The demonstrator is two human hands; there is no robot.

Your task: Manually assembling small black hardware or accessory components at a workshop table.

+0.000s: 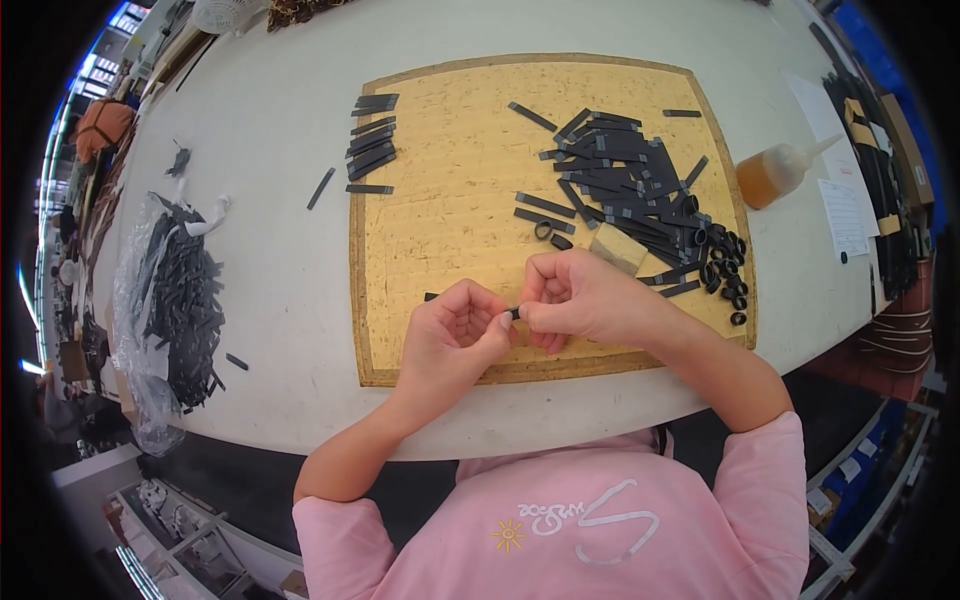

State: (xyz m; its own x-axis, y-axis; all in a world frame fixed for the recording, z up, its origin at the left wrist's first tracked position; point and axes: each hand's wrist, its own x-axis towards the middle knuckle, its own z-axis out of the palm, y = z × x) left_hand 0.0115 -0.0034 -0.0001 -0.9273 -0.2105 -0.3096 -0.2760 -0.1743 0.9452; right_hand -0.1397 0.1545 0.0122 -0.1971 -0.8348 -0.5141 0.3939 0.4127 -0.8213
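Over the near part of a yellow board (pixel 450 220), my left hand (pixel 445 335) and my right hand (pixel 590 300) meet fingertip to fingertip. Between them they pinch a small black strip (pixel 515 313); the fingers cover most of it. Another black strip end (pixel 430 296) peeks out by my left hand. Beyond my right hand lies a tan block (pixel 619 248), and past it a loose heap of flat black strips with grey ends (pixel 620 165). Black rings (pixel 725 265) cluster at the board's right side. Several strips (pixel 372 150) lie along its far left edge.
A squeeze bottle of amber liquid (pixel 770 178) stands right of the board, near papers (pixel 843 215). On the left of the white table (pixel 280 270) sits a clear plastic bag (pixel 140 350) with many black strips (pixel 185 300). Single strips lie loose on the table.
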